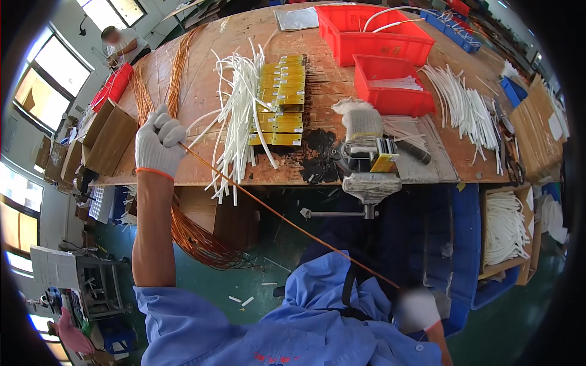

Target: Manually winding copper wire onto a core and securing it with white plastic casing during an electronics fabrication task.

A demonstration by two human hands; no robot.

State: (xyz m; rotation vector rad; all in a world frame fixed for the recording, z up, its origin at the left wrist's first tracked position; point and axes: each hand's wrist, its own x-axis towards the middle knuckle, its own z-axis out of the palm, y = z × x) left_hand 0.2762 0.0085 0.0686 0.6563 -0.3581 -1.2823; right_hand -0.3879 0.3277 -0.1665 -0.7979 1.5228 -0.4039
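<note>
My left hand, in a white knitted glove with an orange cuff, is closed around one end of a copper wire above the table's left part. The wire runs taut and slanting across my front to my right hand, low at the right beside my body. That hand is gloved too and looks smeared, but the wire ends at its fingers. Behind and below my left hand, a bundle of copper wires hangs over the table edge. A bench vise grips a yellow block between the hands.
White tubes lie beside a row of yellow blocks. Red bins stand behind the vise. More white tubes lie at the right. A blue crate and a carton of white tubes stand below. Another person sits far left.
</note>
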